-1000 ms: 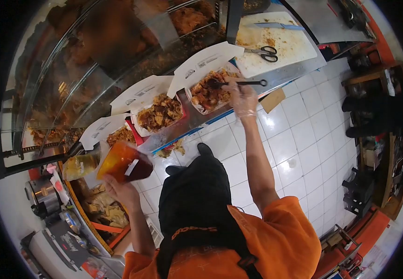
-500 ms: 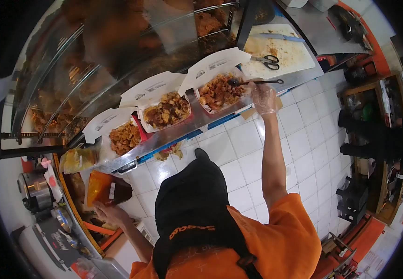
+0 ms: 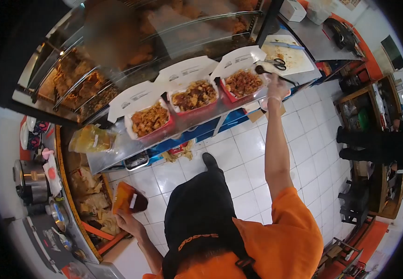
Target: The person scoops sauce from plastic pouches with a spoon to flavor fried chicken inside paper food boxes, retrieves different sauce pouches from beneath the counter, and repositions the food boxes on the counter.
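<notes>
My left hand [image 3: 131,225] is closed on the edge of a clear plastic bag [image 3: 129,199] of dark reddish-brown sauce, held low at the left of the counter. My right hand [image 3: 277,87], in a clear plastic glove, grips a black spoon [image 3: 260,69]. The spoon's bowl is just beyond the right box [image 3: 243,83], apart from its food. Three open red-and-white boxes stand in a row: the right one, a middle box [image 3: 194,96] and a left box [image 3: 149,120]. Chopped, browned pieces that look like fried chicken fill each one.
A cutting board [image 3: 299,63] bears scissors [image 3: 275,64] and a blue-handled knife [image 3: 286,45]. Behind the boxes is a glass display case [image 3: 173,44] of fried food. A yellowish plastic bag [image 3: 92,138] lies at the counter's left end. Another person's dark-clothed legs [image 3: 368,144] show at right.
My right hand has lifted the spoon out of the right box and moved it to the box's right side. The sauce bag stays in my left hand. The camera view has shifted.
</notes>
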{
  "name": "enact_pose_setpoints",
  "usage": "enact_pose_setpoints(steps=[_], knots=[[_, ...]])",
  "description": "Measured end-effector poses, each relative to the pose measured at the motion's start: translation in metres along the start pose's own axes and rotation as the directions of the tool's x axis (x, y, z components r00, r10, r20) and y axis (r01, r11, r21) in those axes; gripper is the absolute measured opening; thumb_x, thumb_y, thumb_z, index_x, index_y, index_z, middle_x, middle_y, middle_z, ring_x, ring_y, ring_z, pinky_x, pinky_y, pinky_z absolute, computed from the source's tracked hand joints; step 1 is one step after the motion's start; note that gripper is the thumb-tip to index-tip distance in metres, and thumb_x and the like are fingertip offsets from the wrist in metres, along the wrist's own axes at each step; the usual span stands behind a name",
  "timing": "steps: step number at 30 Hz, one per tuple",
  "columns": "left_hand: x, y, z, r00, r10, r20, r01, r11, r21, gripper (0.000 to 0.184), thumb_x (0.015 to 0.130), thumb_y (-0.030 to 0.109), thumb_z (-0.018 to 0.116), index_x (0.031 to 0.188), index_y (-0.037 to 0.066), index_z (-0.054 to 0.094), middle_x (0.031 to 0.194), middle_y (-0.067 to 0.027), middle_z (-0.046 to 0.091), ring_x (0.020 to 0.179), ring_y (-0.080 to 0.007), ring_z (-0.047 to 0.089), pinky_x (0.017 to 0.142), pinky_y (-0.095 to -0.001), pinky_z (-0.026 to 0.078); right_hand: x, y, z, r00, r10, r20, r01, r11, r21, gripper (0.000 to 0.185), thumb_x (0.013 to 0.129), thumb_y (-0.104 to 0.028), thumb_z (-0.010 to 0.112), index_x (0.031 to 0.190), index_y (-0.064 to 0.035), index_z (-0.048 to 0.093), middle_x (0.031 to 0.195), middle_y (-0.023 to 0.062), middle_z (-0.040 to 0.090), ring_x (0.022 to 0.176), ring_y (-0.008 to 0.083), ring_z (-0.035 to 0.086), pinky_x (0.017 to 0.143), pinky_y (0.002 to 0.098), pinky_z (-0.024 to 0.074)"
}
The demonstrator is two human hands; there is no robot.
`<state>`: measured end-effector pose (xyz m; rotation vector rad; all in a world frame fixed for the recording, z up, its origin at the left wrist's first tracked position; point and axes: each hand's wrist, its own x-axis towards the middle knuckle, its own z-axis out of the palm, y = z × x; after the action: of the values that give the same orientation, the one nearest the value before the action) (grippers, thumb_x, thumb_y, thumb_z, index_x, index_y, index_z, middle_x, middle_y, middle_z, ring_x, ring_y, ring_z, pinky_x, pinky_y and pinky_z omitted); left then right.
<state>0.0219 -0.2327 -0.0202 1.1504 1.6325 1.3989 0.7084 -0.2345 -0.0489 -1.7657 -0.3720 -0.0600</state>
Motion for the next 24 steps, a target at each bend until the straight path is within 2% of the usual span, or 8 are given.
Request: enact_pose_setpoints(steps=[3,7,10,11,13,17,21,24], knots=[[-0.011,-0.018,-0.033,0.996,-0.012,0.083,0.021,0.995,-0.101,0.040,0.106,0.033,0.046,0.115,-0.004,0.059,0.107,-0.0084,0.064,0.087,-0.0148,0.058,0.078,-0.0283,0.048,-0.018,0.017,-0.012,0.908,0.420,-0.003,-0.370,0.801,0.470,0.026,0.091,-0.029,0.064,0.098,-0.0040,0.068,0.074,0.0016,0.063,0.065,0.0188,0.056,0.063,0.0360,0.0465],[-0.021,-0.058,-0.084,0.951,-0.180,0.252,0.172,0.984,0.054,0.032,0.106,0.031,0.046,0.108,0.003,0.059,0.096,-0.0005,0.060,0.080,-0.0073,0.053,0.069,-0.0223,0.045,-0.069,0.073,-0.028,0.866,0.400,0.301,-0.448,0.350,0.823,0.023,0.095,-0.028,0.059,0.111,-0.0111,0.062,0.072,-0.0062,0.052,0.059,0.0053,0.044,0.054,0.0232,0.0378],[-0.025,-0.093,-0.082,0.926,-0.299,0.232,0.298,0.954,0.037,0.030,0.106,0.030,0.045,0.107,0.003,0.059,0.098,0.0014,0.058,0.079,-0.0053,0.048,0.066,-0.0216,0.042,-0.166,0.044,-0.050,0.882,0.275,0.384,-0.468,0.400,0.788,0.019,0.101,-0.023,0.049,0.108,-0.0074,0.057,0.094,-0.0068,0.060,0.060,0.0003,0.047,0.042,0.0144,0.0347],[-0.023,-0.124,-0.087,0.916,-0.309,0.257,0.309,0.950,0.041,0.033,0.106,0.029,0.044,0.110,0.000,0.058,0.104,-0.0034,0.060,0.089,-0.0096,0.054,0.075,-0.0252,0.047,-0.206,0.013,-0.044,0.851,0.466,0.243,-0.457,0.429,0.779,0.019,0.103,-0.022,0.047,0.106,-0.0069,0.058,0.089,-0.0042,0.063,0.056,0.0013,0.045,0.040,0.0142,0.0334],[-0.020,-0.173,-0.077,0.897,-0.287,0.336,0.272,0.958,0.092,0.036,0.106,0.029,0.044,0.114,-0.003,0.058,0.113,-0.0094,0.062,0.100,-0.0149,0.058,0.086,-0.0295,0.051,-0.267,0.035,-0.053,0.827,0.462,0.319,-0.520,0.415,0.746,0.020,0.103,-0.021,0.046,0.102,-0.0067,0.060,0.081,-0.0021,0.062,0.053,0.0024,0.044,0.040,0.0149,0.0322],[-0.005,-0.258,0.002,0.908,-0.251,0.336,0.264,0.965,0.007,0.044,0.104,0.037,0.049,0.120,-0.003,0.058,0.113,-0.0088,0.062,0.101,-0.0155,0.058,0.089,-0.0303,0.049,-0.358,0.074,-0.064,0.635,0.600,0.487,-0.714,0.214,0.666,0.025,0.103,-0.020,0.045,0.096,-0.0063,0.064,0.065,0.0004,0.059,0.048,0.0041,0.044,0.038,0.0163,0.0299],[0.024,-0.290,0.128,0.936,-0.164,0.313,0.222,0.962,-0.160,0.037,0.105,0.031,0.046,0.122,0.000,0.058,0.118,-0.0077,0.059,0.106,-0.0162,0.058,0.087,-0.0303,0.053,-0.412,0.119,-0.076,0.447,0.687,0.573,-0.787,-0.002,0.617,0.025,0.102,-0.020,0.046,0.097,-0.0046,0.065,0.071,0.0014,0.064,0.054,0.0053,0.047,0.039,0.0182,0.0304],[0.046,-0.297,0.211,0.934,-0.034,0.355,0.135,0.955,-0.265,0.033,0.105,0.026,0.048,0.127,0.003,0.054,0.123,-0.0086,0.058,0.109,-0.0168,0.055,0.086,-0.0351,0.054,-0.431,0.136,-0.072,0.440,0.715,0.543,-0.796,0.030,0.605,0.022,0.102,-0.019,0.047,0.101,-0.0046,0.064,0.079,0.0026,0.068,0.055,0.0066,0.046,0.039,0.0185,0.0310]])
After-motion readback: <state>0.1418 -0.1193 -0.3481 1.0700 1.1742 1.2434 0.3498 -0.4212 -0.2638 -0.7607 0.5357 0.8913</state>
